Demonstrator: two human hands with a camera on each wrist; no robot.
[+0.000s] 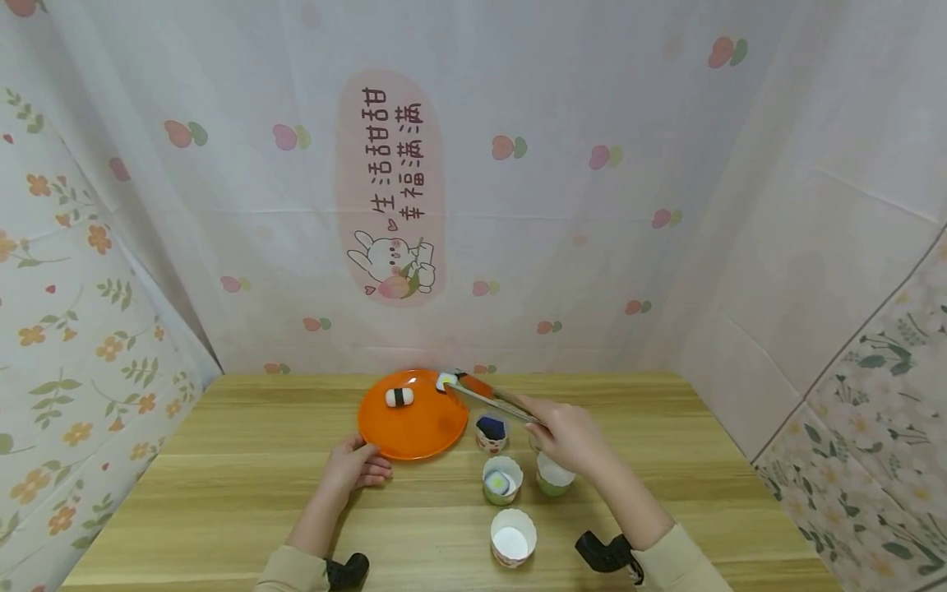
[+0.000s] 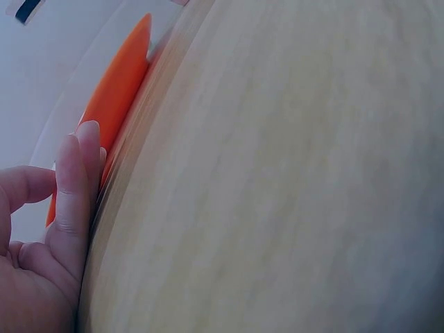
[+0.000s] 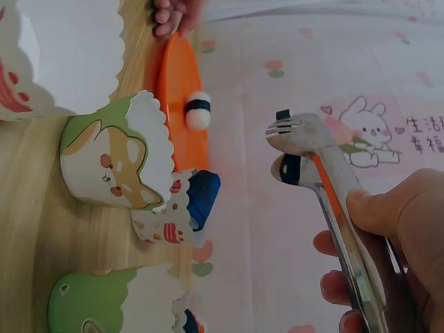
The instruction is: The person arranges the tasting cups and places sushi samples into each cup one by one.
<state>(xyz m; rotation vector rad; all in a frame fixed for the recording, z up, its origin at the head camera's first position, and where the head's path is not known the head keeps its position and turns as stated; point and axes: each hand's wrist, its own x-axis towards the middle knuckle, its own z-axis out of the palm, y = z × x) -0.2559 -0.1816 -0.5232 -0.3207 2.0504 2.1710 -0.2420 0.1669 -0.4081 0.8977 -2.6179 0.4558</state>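
My left hand (image 1: 353, 467) pinches the near-left rim of an orange plate (image 1: 414, 440), thumb above and fingers along the edge. A white sushi piece with a black band (image 1: 399, 397) lies on that plate. In my right hand (image 1: 565, 432) are metal tongs (image 3: 347, 229), held over the plate's far right. Their tips pinch a small piece with black parts (image 3: 290, 168), mostly hidden by the metal. From the head, a white piece with a green-yellow centre (image 1: 446, 381) shows at the tips, with orange and black behind; whether these are one piece I cannot tell.
Right of the plate, a paper cup (image 1: 491, 444) holds a dark blue item. Nearer me, a green cup (image 1: 494, 497) contains a white piece with a green-yellow centre. Another green cup (image 1: 553, 485) and a white-lined cup (image 1: 510, 555) stand close by. A printed curtain (image 1: 555, 205) hangs behind the table.
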